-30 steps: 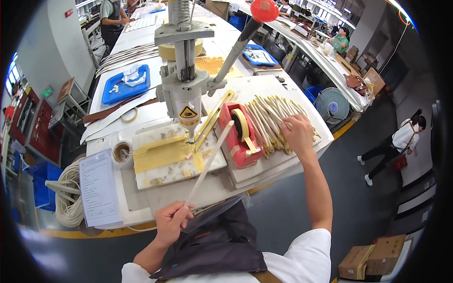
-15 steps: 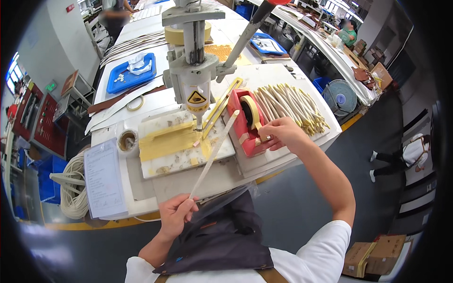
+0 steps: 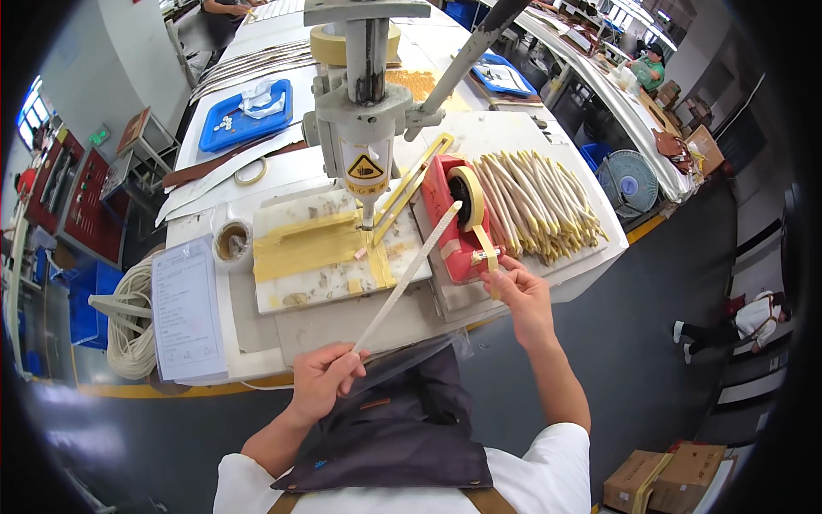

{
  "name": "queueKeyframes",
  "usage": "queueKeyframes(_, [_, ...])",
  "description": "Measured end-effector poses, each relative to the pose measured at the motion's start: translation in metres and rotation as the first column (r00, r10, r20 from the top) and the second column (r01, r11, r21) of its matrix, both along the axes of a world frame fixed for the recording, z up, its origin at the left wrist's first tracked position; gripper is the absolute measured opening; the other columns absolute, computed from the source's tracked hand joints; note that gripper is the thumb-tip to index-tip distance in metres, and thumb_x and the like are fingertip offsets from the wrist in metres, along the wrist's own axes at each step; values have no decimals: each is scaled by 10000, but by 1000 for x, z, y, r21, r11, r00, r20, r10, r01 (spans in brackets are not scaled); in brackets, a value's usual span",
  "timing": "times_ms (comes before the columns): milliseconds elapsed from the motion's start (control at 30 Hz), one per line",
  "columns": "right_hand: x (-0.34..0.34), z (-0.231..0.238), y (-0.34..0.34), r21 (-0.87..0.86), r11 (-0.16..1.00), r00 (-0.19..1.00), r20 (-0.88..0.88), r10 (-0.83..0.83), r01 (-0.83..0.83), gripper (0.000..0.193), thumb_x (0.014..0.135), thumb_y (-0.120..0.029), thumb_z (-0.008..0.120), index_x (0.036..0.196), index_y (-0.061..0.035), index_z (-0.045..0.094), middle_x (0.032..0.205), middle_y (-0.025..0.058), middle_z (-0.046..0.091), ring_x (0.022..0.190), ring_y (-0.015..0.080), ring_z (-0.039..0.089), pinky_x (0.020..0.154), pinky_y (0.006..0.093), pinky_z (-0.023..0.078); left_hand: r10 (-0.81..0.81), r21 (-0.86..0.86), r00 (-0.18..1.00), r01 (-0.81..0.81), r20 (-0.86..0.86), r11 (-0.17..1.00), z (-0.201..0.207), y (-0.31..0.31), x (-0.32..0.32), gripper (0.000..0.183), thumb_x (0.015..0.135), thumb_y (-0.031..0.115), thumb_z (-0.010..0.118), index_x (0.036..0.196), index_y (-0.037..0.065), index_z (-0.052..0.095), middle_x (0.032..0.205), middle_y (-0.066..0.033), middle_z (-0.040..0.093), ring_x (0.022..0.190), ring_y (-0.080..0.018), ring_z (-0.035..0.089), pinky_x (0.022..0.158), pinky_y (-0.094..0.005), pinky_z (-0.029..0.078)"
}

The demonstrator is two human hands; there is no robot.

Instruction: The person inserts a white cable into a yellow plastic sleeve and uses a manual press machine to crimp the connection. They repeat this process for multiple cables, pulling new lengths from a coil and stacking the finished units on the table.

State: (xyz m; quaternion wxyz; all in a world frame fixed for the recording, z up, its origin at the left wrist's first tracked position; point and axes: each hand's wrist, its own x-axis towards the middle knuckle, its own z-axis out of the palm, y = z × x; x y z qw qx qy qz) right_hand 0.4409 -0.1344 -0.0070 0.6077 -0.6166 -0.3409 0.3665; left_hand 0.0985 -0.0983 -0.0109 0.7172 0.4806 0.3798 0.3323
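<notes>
My left hand is closed round the lower end of a slim white cord, which slants up to the right over the table's front edge. Between the fingertips of my right hand is the free end of the yellow masking tape, drawn down from its roll. That roll sits in a red tape dispenser. Left of the dispenser stands a grey hand press, its tip above a white stone slab partly covered with yellow tape.
A bundle of cords with yellow-taped ends lies right of the dispenser. A blue tray, a tape roll and a written sheet are on the left. A cord coil hangs beside the table.
My right hand has moved down toward me from the dispenser's cutter, drawing out a length of tape. My left hand still holds the cord, nearly in place.
</notes>
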Motion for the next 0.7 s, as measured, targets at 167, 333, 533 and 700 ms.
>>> queueKeyframes(167, [11, -4, 4, -36, 999, 960, 281, -7, 18, 188, 931, -122, 702, 828, 35, 710, 989, 145, 708, 976, 180, 668, 836, 315, 501, -33, 7, 999, 33, 37, 999, 5, 0, 0, 212, 983, 90, 583, 1087, -50, 704, 798, -50, 673, 545, -43, 493, 482, -197, 382])
queueKeyframes(333, [0, 18, -16, 32, 986, 973, 158, -166, 163, 126, 914, -78, 699, 887, 44, 705, 886, 92, 712, 778, 129, 659, 711, 236, 507, -89, 98, 996, 91, -27, 991, 14, 3, 1, 224, 995, 115, 587, 1108, -41, 701, 839, -41, 679, 607, -45, 521, 532, -193, 404])
queueKeyframes(533, [-97, 53, -22, -21, 840, 811, 247, 530, -542, 174, 893, -97, 742, 805, 22, 651, 735, 54, 676, 648, 62, 617, 562, 221, 488, -88, 317, 993, 110, -83, 942, 17, -4, 13, 210, 1001, 115, 583, 1104, -7, 719, 850, -54, 685, 616, -56, 546, 534, -201, 426])
queueKeyframes(700, [-122, 44, -14, -49, 809, 739, 375, 559, -586, 203, 882, -128, 771, 778, 7, 661, 643, 29, 651, 531, 35, 547, 472, 213, 430, -65, 469, 987, 127, -147, 874, 13, -7, 11, 209, 968, 92, 632, 1134, -19, 692, 856, -82, 686, 726, -119, 619, 632, -268, 497])
